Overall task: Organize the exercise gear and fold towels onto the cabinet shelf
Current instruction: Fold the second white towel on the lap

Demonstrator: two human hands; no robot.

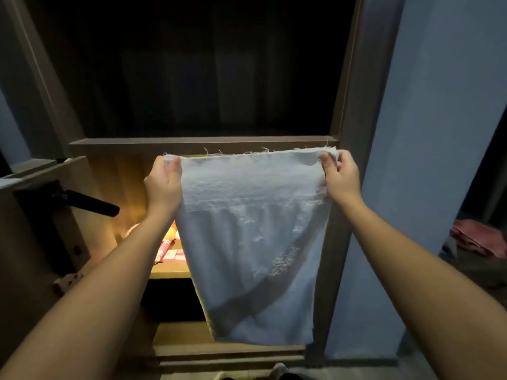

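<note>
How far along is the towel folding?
Done: nothing folded shows on the cabinet shelf; the compartment above it is too dark to read. In hand: the white towel hangs loose, left grip and right grip each pinching a top corner. Left: fold it and shelve it; a pink cloth also lies off to the right.

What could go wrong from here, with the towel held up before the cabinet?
1. The towel hangs from the left hand and right hand with its lower part doubled on a slant, so a fold may come out crooked.
2. It hides part of the lit shelf, where small pink items lie; setting it down there could knock them.
</note>
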